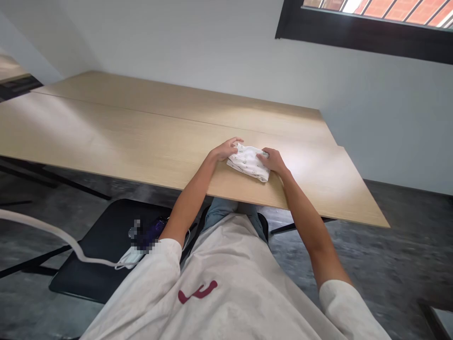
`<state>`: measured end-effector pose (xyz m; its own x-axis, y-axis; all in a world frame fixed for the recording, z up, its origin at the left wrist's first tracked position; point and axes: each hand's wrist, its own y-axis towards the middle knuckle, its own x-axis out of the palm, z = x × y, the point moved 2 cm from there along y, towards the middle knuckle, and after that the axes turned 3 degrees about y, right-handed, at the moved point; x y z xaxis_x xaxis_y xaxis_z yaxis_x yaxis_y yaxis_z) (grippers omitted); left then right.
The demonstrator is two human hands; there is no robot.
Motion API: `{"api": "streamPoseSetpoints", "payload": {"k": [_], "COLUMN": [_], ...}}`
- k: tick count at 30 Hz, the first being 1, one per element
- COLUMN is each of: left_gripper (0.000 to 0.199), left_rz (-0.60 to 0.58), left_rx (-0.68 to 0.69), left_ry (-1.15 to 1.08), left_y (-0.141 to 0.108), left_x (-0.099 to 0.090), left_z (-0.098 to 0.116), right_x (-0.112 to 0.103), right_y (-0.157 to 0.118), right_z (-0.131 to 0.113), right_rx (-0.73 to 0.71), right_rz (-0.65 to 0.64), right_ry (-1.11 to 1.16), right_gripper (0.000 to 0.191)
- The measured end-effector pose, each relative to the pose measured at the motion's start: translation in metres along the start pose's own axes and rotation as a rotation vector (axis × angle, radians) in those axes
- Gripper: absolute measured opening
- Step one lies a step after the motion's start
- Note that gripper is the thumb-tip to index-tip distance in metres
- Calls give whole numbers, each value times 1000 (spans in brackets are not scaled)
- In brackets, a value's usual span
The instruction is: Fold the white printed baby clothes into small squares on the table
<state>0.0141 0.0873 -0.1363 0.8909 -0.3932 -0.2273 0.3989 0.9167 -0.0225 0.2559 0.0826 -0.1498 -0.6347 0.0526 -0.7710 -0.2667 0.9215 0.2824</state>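
2 hands met on a small folded cloth (248,162), white with a faint printed pattern, which lay flat on the wooden table (141,137) close to its near edge, right in front of the seated person. The left hand (226,148) pressed on the cloth's left end with its fingers curled over the edge, apparently to pin that side down. The right hand (271,159) rested on the right end, fingers bent onto the fabric; whether it pinched a layer or only pressed could not be told. Holding both ends this way likely kept the folds from springing open. A black chair (95,245) stood at the person's left, bearing a white strap (53,233) and some small items.
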Motion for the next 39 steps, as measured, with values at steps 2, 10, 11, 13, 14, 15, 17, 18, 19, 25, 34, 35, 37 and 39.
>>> {"api": "streamPoseSetpoints", "payload": {"k": [2, 10, 11, 13, 14, 15, 17, 18, 19, 25, 34, 35, 37, 39], "left_gripper": [68, 54, 51, 49, 49, 50, 50, 52, 54, 70, 72, 67, 53, 43], "left_rz": [1, 271, 288, 219, 140, 44, -113, -150, -156, 30, 44, 22, 16, 75], "left_rx": [30, 321, 380, 475, 496, 498, 464, 439, 411, 200, 245, 307, 406, 428], "left_ry": [178, 792, 859, 931, 942, 945, 954, 966, 987, 1188, 1302, 1309, 1311, 1286], "left_y": [1, -4, -4, -3, -1, 0, 3, 4, 4, -5, -20, -23, -30, -39], "left_x": [-3, 6, 12, 26, 34, 42, 54, 57, 59, 51, 19, 21, 31, 50], "left_z": [-2, 7, 10, 15, 16, 14, 8, 4, -1, -19, -11, -6, 5, 13], "right_x": [3, 4, 4, 7, 11, 16, 32, 40, 47, 43, -5, -6, -5, 1], "right_y": [1, -6, -7, -10, -11, -12, -14, -15, -16, -17, -28, -28, -27, -25], "right_z": [3, -3, -8, -20, -27, -34, -45, -49, -50, -21, 28, 24, 10, -8], "right_rx": [13, -47, -77, -126, -138, -136, -96, -66, -39, -35, 83, 71, -21, -174], "right_rz": [2, 123, 166, 224, 224, 198, 74, -8, -89, -273, -168, -108, 25, 50], "right_ry": [-81, -164, -146, -83, -47, -18, 4, -7, -28, -248, -270, -243, -191, -161], "right_gripper": [30, 36, 38, 41, 44, 48, 59, 64, 69, 80, 80, 79, 74, 66]}}
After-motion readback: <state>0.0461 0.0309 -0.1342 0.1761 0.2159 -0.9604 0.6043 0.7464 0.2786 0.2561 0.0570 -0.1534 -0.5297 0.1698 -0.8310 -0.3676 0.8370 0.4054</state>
